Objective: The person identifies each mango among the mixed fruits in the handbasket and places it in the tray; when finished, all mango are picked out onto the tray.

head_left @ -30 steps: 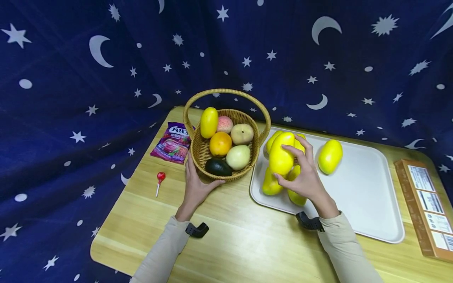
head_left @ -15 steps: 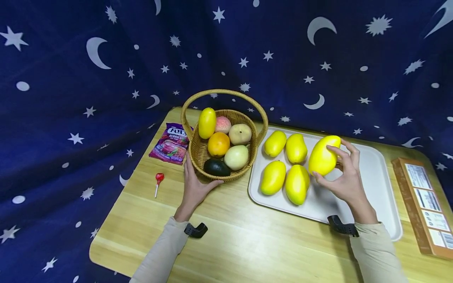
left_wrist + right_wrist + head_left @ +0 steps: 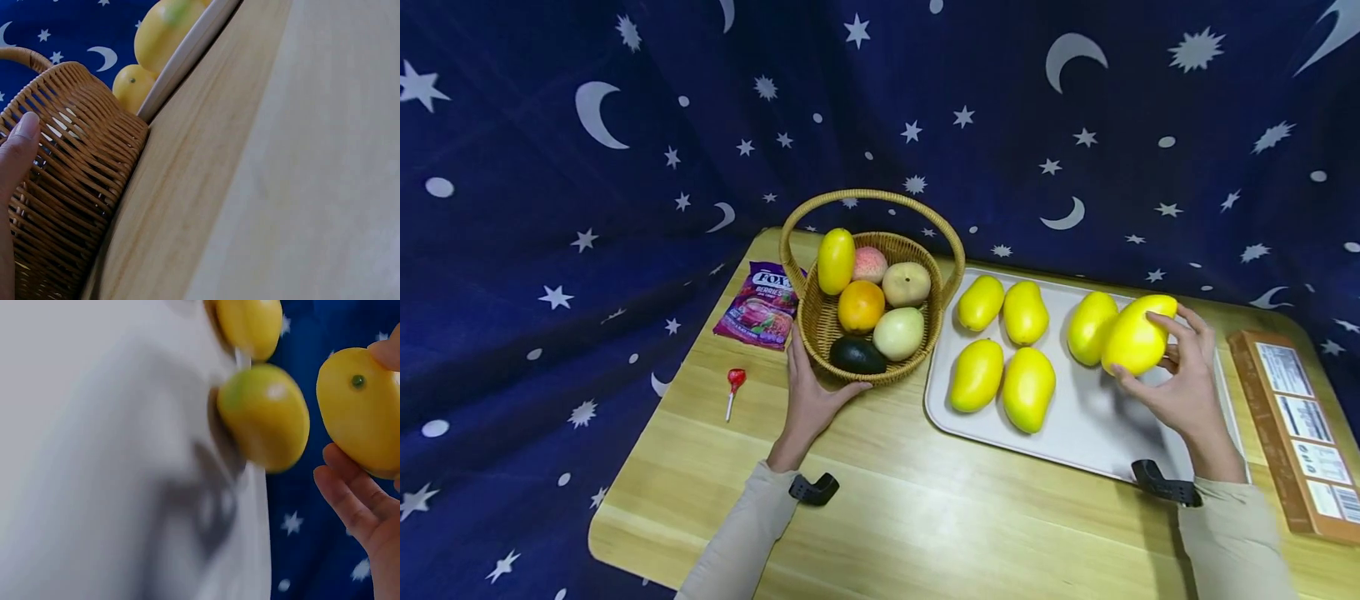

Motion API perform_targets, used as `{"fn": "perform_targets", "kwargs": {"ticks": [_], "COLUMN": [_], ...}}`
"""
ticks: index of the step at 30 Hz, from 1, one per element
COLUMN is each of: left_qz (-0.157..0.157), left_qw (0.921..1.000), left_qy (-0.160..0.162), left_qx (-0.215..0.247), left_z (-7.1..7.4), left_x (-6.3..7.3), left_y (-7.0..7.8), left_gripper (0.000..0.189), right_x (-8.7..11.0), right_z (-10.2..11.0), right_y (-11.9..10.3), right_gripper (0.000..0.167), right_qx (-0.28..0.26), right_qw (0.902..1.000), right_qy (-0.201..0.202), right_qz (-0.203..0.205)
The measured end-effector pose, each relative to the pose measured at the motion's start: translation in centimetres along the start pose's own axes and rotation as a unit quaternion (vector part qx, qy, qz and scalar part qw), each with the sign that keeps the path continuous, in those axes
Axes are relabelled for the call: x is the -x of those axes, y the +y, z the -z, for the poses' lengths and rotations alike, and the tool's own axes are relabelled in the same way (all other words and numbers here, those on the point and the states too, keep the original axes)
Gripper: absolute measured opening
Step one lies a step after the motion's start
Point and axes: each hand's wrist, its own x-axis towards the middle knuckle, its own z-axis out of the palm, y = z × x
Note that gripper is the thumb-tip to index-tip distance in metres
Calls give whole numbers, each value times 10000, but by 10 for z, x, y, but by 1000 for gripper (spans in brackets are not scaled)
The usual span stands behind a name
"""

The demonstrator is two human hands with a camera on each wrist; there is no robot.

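Observation:
My right hand (image 3: 1187, 383) holds a yellow mango (image 3: 1138, 335) between thumb and fingers above the right part of a white tray (image 3: 1105, 429). In the head view this mango partly covers another mango (image 3: 1088, 327) lying on the tray; the right wrist view shows the held mango (image 3: 362, 415) raised off the surface. Several more mangoes (image 3: 1028, 390) lie at the tray's left end. My left hand (image 3: 811, 408) rests against the near left side of a wicker basket (image 3: 917, 358), its thumb and fingers spread along the wall. The thumb touches the wicker weave (image 3: 75, 162) in the left wrist view.
Inside the basket are a mango (image 3: 836, 262), an orange (image 3: 861, 307), an avocado (image 3: 857, 356) and other fruit, under a tall arched handle (image 3: 872, 194). A purple candy bag (image 3: 758, 307) and a red lollipop (image 3: 736, 379) lie left. A brown box (image 3: 1292, 433) stands right of the tray.
My right hand has carried the mango rightward from above the left group of mangoes to beside the lone one. My left hand has stayed at the basket.

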Motion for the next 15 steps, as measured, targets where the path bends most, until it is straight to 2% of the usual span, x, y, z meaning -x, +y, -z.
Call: {"fn": "perform_targets", "kwargs": {"ticks": [8,15], "left_qz": [-37,21], "left_qw": [10000,10000], "left_qy": [-17,-9], "left_qx": [77,78], "left_z": [-1,-2], "left_x": [-1,0], "left_y": [0,-2], "left_gripper": [142,142], "right_x": [0,-6], "right_z": [24,31], "right_y": [41,67], "right_gripper": [89,84], "right_qx": [473,877], "right_qw": [9973,9902], "right_qy": [-163,-733], "right_qz": [-535,-800]}}
